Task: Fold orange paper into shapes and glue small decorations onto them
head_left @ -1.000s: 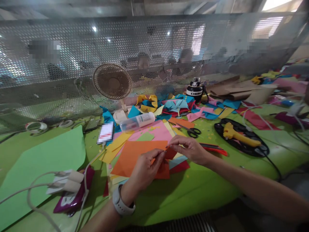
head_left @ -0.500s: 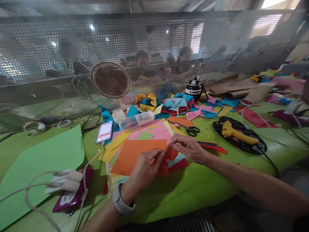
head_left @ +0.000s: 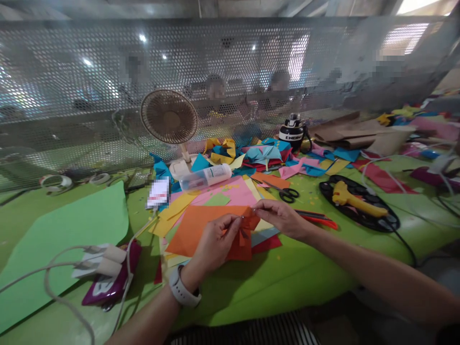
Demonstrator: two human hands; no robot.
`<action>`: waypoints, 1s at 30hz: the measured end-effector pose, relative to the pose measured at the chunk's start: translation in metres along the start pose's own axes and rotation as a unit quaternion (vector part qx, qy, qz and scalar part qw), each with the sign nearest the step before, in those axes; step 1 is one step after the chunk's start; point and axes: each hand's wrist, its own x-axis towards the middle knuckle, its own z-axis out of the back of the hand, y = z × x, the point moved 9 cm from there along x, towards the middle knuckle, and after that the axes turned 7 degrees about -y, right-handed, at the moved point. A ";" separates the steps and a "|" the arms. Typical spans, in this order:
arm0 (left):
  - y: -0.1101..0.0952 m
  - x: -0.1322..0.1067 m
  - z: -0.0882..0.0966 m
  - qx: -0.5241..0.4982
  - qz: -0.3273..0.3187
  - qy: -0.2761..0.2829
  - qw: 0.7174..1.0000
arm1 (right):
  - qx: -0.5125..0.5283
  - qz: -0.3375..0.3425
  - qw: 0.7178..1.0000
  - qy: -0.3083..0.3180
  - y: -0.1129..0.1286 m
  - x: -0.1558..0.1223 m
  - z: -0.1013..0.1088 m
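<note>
My left hand (head_left: 214, 244), with a white watch on its wrist, pinches a small folded orange-red paper piece (head_left: 246, 232) just above the green table (head_left: 309, 273). My right hand (head_left: 282, 218) pinches the same piece at its upper right corner. Under the hands lies a large orange sheet (head_left: 196, 225) on a pile of pink, yellow, blue and red papers. Both hands have their fingers closed on the paper.
Black scissors (head_left: 287, 194) and a clear bottle (head_left: 205, 177) lie behind the pile. A yellow glue gun (head_left: 350, 197) rests on a black tray at the right. A small fan (head_left: 169, 118) stands at the back before a perforated screen. A light green sheet (head_left: 68, 235) and white cables lie at left.
The small orange-red piece has been folded and gathered tighter between both hands. The hands stayed over the orange sheet, drawing slightly closer together.
</note>
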 end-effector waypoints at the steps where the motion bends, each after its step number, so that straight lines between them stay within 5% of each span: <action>1: 0.002 0.001 0.001 -0.015 0.008 -0.008 1.000 | 0.014 -0.008 1.000 0.006 0.000 0.000 -0.001; 5: 0.010 0.002 -0.003 -0.145 0.075 -0.007 0.987 | 0.049 -0.019 0.999 -0.011 -0.001 0.003 0.001; 9: 0.011 0.001 -0.017 -0.266 0.134 0.075 0.952 | 0.054 0.014 0.994 -0.099 0.000 0.005 0.021; 13: 0.027 0.006 0.000 -0.265 0.181 0.014 0.947 | -0.144 0.179 0.952 -0.203 0.027 -0.011 0.036; 15: 0.039 0.007 0.010 -0.260 0.209 -0.021 0.943 | -0.276 0.301 0.899 -0.159 0.047 -0.026 0.013; 17: 0.047 0.007 0.014 -0.279 0.226 -0.043 0.932 | -0.372 0.376 0.847 -0.050 0.051 -0.038 -0.021; 21: 0.056 0.006 0.010 -0.338 0.252 -0.051 0.905 | -0.492 0.408 0.764 0.087 0.041 -0.047 -0.063; 24: 0.060 0.003 0.007 -0.341 0.271 -0.059 0.898 | -0.512 0.422 0.739 0.115 0.039 -0.044 -0.073; 30: 0.065 -0.002 0.008 -0.306 0.282 -0.035 0.908 | -0.483 0.463 0.735 0.112 0.041 -0.046 -0.078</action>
